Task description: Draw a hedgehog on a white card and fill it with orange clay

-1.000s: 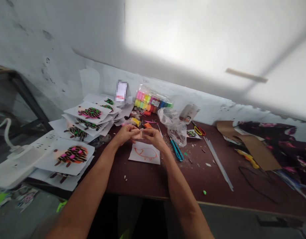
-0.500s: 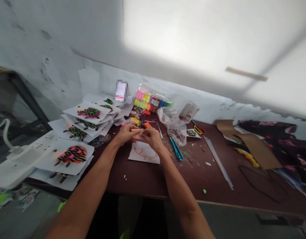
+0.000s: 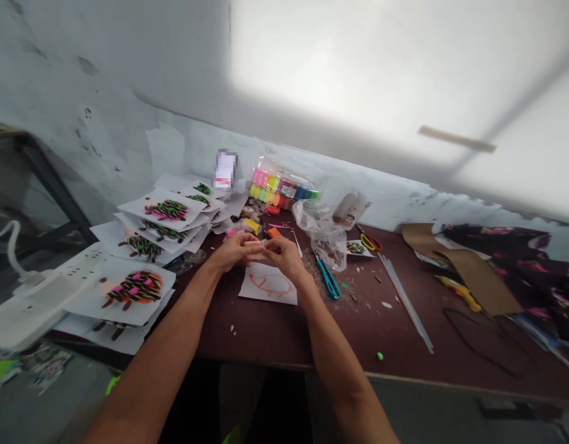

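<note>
My left hand (image 3: 238, 250) and my right hand (image 3: 283, 251) meet over the table, fingers closed in a pinch. Between them shows a small pale peach piece (image 3: 253, 248), mostly covered by the fingers; its exact kind I cannot make out. Just below lies a white paper sheet (image 3: 268, 283) with an orange outline of a hedgehog-like animal. Behind the hands are an orange block (image 3: 274, 233) and a yellow packet (image 3: 252, 226). Right of my right hand lies a teal-handled cutting tool (image 3: 328, 277) beside a crumpled clear plastic bag (image 3: 328, 240).
Paper sheets with decorated hedgehogs (image 3: 131, 287) are stacked at left, beside a white power strip (image 3: 39, 296). A pack of coloured clay (image 3: 284, 188) leans on the wall. Yellow-red scissors (image 3: 371, 242), clear glue sticks (image 3: 407, 302), a yellow glue gun (image 3: 460, 293) and brown cardboard (image 3: 481, 280) lie right.
My fingers have shifted slightly around the small pale piece, and less of it shows. Everything else stays in place.
</note>
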The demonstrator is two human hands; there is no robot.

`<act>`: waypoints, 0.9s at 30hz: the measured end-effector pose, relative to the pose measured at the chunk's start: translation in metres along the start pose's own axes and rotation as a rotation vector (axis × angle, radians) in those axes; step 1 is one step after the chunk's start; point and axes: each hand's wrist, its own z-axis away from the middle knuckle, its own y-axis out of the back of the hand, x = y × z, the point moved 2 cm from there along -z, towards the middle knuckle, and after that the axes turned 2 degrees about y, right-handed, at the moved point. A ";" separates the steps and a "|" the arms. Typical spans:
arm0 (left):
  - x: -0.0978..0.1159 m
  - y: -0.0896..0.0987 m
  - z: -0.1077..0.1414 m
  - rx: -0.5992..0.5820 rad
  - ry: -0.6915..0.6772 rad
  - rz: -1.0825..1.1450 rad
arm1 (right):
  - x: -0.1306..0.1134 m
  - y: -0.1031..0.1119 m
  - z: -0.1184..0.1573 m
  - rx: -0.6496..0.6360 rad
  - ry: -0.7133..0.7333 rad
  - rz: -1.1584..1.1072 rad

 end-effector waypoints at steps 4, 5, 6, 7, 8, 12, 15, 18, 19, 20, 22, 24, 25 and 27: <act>-0.001 0.001 0.000 0.026 0.001 0.002 | -0.005 -0.003 0.001 -0.011 0.030 0.021; -0.001 0.002 0.000 0.028 0.002 0.014 | -0.007 -0.003 0.001 -0.011 0.039 0.010; -0.001 0.003 0.000 0.026 0.004 0.029 | -0.009 -0.003 0.001 -0.007 0.046 -0.006; -0.001 0.004 0.000 0.022 0.007 0.044 | -0.011 -0.004 0.002 0.002 0.051 -0.023; -0.001 0.005 0.000 0.017 0.010 0.059 | -0.013 -0.004 0.002 0.015 0.054 -0.037; 0.000 0.010 0.000 0.003 0.013 0.097 | -0.018 -0.006 0.003 0.071 0.065 -0.073; 0.001 0.010 0.000 0.021 0.013 0.081 | -0.018 -0.007 0.002 0.090 0.072 -0.149; 0.000 0.010 -0.001 0.080 0.010 0.062 | -0.014 -0.004 -0.001 0.134 -0.022 -0.331; 0.000 0.009 -0.002 0.100 0.008 0.063 | -0.012 -0.002 -0.002 0.160 -0.073 -0.409; -0.001 0.009 -0.002 0.111 0.006 0.068 | -0.010 0.000 -0.002 0.188 -0.121 -0.482; -0.002 0.007 -0.003 0.102 0.002 0.079 | -0.007 0.004 -0.002 0.234 -0.191 -0.592; -0.003 0.006 -0.005 0.081 -0.016 0.091 | -0.004 0.007 -0.002 0.244 -0.234 -0.640; -0.003 0.006 -0.005 0.080 -0.034 0.095 | -0.003 0.007 -0.002 0.238 -0.254 -0.650; -0.003 0.007 -0.007 0.097 -0.081 0.098 | -0.001 0.006 -0.002 0.223 -0.292 -0.654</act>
